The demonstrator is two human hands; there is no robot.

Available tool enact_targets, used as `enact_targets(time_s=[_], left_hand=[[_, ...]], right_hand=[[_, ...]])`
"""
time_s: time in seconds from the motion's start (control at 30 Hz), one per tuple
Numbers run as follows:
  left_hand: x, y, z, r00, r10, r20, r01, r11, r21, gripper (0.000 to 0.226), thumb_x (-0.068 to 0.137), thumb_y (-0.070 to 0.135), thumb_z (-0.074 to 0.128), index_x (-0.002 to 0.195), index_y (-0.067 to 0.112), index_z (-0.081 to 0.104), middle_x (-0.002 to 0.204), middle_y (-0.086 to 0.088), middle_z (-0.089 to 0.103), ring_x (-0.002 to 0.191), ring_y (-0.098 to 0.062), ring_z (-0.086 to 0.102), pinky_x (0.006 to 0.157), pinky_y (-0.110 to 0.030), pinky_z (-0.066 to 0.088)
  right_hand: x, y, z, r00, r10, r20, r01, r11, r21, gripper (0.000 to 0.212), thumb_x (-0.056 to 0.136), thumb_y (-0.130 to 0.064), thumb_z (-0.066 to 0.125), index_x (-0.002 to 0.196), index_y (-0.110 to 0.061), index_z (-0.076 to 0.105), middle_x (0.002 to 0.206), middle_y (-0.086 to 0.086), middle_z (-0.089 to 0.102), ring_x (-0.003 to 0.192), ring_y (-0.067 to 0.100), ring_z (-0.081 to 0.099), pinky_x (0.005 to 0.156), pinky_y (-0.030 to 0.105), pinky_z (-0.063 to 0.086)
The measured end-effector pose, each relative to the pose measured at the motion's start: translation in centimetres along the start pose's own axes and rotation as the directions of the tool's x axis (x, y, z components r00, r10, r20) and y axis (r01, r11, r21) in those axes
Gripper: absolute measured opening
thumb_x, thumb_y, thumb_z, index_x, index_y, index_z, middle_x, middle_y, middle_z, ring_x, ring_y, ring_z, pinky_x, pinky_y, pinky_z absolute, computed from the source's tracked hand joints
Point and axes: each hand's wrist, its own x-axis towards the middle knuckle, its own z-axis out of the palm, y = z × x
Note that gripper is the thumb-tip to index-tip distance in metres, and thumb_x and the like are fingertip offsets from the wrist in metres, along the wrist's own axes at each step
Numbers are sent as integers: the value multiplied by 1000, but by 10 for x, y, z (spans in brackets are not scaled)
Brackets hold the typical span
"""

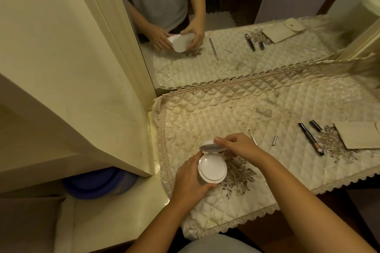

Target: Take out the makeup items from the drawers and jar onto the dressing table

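Observation:
A round white compact (pixel 212 168) is held open just above the quilted cream cloth (pixel 246 113) of the dressing table. My left hand (pixel 191 183) grips its base from the left side. My right hand (pixel 236 146) holds the raised hinged lid at its far edge. On the cloth to the right lie a thin metal tool (pixel 253 137), a small silver cap (pixel 274 140), a long dark pencil (pixel 311 138), a short dark cap (pixel 315 125) and a beige pouch (pixel 357 134).
A mirror (pixel 236 26) stands along the back and reflects the hands and items. A cream cabinet side (pixel 82 88) rises at the left, with a blue basin (pixel 98 183) beneath it. The cloth's lace edge hangs over the table front.

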Motion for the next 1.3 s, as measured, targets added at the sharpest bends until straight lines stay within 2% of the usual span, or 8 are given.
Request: enact_targets(time_s=[0.13,0.4,0.53,0.67,0.8,1.07,1.2,1.3], left_hand=[[8,-15,7,998,-68,0,67,987,144,79,58,43,78,126,27,40,125,4,53,117,-16,44,91,-27,27],[10,-25,17,994,-100,-48,105,987,120,81,57,41,80,125,25,40,125,5,48,116,-15,42,95,-29,32],[11,-25,17,993,-109,-49,114,988,108,79,55,37,81,123,25,41,126,6,47,116,-15,41,94,-28,32],[11,-23,18,992,-112,-54,119,983,139,80,56,37,81,123,22,41,127,3,47,117,-17,41,96,-31,32],[11,-24,20,990,-125,-65,133,981,143,81,55,38,82,123,22,41,127,4,46,117,-17,41,96,-31,32],[12,-25,21,989,-130,-70,139,979,151,81,54,37,82,122,22,42,125,3,47,115,-18,43,95,-32,35],[11,-25,20,991,-126,-54,133,976,175,80,57,39,80,124,22,40,127,3,46,117,-18,42,96,-32,33],[7,-24,19,994,-104,-14,104,964,244,82,65,44,75,131,21,33,135,2,40,125,-17,35,102,-30,27]], right_hand=[[16,13,16,996,55,-74,-50,997,67,38,75,-43,67,73,-5,64,67,8,65,72,25,64,78,43,54],[19,35,16,998,-21,-67,32,987,160,5,82,-24,64,77,-23,64,79,4,66,78,23,63,79,39,52],[20,39,18,994,-9,-105,34,969,244,7,84,-19,61,79,-17,65,79,7,66,79,24,61,65,26,51],[29,36,20,988,40,-150,4,959,284,15,82,-24,64,72,-12,64,73,10,65,74,27,63,63,29,51],[36,33,21,980,87,-179,-33,957,287,25,81,-28,65,63,-11,59,62,10,64,62,26,63,45,24,45],[42,33,23,971,131,-201,-68,953,294,34,80,-33,65,63,-5,57,59,12,64,59,22,66,57,34,52],[37,34,24,972,114,-208,-49,955,294,27,81,-32,64,65,-11,59,63,8,65,64,23,65,54,30,47],[27,35,21,972,86,-218,-20,956,292,18,81,-29,65,73,-13,61,73,9,67,72,23,64,64,34,51]])
